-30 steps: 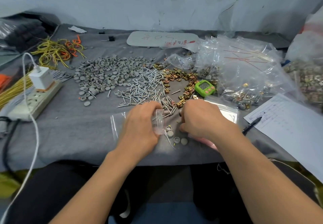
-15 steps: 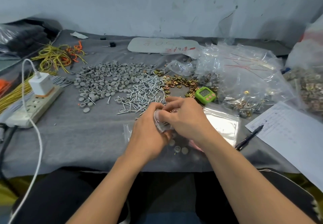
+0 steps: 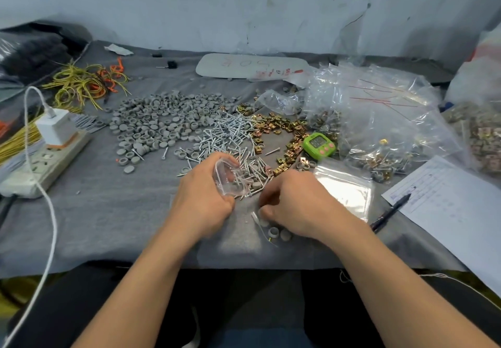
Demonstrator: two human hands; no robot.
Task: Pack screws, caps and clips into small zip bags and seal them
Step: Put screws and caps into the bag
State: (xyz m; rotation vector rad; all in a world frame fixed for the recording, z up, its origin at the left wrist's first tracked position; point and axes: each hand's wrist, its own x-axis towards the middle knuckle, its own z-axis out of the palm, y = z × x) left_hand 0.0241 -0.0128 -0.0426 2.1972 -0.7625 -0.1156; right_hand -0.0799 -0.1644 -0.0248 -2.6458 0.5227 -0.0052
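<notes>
bag (image 3: 230,176) in left grip (image 3: 200,198), caps (image 3: 279,233) at right grip (image 3: 295,206)

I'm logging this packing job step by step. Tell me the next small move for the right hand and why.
Likely: pinch one of the loose grey caps and carry it into the small zip bag. The left hand holds that bag with its mouth gaping, and the right hand curls down right over those caps; whether it already grips one is hidden.

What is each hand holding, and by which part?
The left hand grips a small clear zip bag by one side, mouth open. The right hand curls over grey caps; a grip cannot be told.
</notes>
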